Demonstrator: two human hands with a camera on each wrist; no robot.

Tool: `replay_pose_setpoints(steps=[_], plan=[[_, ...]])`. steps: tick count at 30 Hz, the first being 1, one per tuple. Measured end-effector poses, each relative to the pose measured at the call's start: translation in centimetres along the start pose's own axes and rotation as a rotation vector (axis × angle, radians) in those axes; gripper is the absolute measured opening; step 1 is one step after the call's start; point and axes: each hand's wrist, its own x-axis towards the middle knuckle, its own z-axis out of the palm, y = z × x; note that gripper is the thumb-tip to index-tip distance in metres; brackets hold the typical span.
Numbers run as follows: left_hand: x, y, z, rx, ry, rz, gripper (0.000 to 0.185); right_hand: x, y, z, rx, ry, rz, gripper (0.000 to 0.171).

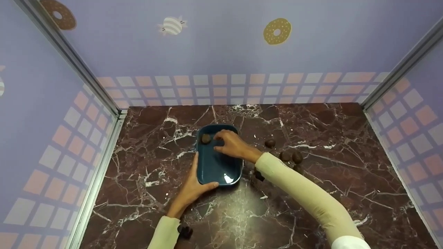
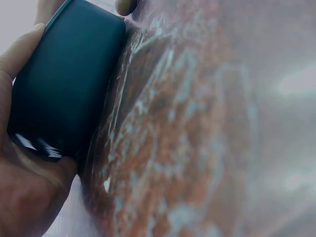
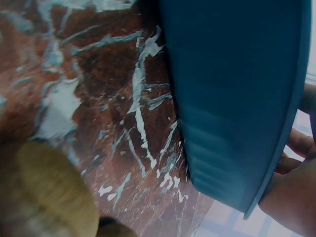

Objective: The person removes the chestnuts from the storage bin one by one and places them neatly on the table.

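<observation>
A deep blue oblong dish stands on the marbled table, a small brown round thing lying in its far left corner. My left hand grips the dish at its near left corner, fingers along the left side and thumb at the near rim. In the left wrist view that hand wraps the dish's end. Over the far part of the dish reaches my right hand, its bent fingers and thumb apart, close beside the brown thing. The right wrist view shows part of this hand beyond the dish's rim.
Several more brown round things lie to the right of the dish, beside my right sleeve. One looms large in the right wrist view. Patterned purple walls enclose the table at the back and sides.
</observation>
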Motion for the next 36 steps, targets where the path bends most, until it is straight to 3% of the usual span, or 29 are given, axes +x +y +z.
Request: replay_pose_setpoints(steps=[6,16,21,27,32,36], plan=[[0.0,0.1,0.0,-0.012,-0.004,0.0,0.139,0.9,-0.1,0.7,0.017,0.004,0.0,0.04],[-0.1,0.0,0.1,0.019,0.007,-0.009,0.138,2.6,2.4,3.6,0.068,0.089,-0.004,0.043],[-0.1,0.1,0.0,0.035,0.017,-0.003,0.138,2.8,2.0,3.9,0.029,0.071,0.012,0.05],[-0.1,0.1,0.1,0.039,0.018,-0.003,0.138,3.6,3.7,5.9,-0.034,0.031,0.008,0.053],[-0.1,0.0,0.0,0.024,0.015,0.0,0.139,4.0,5.0,7.9,-0.07,0.024,-0.063,0.047],[-0.1,-0.1,0.0,0.022,0.015,-0.004,0.138,2.7,2.3,7.0,-0.125,0.025,-0.14,0.031]])
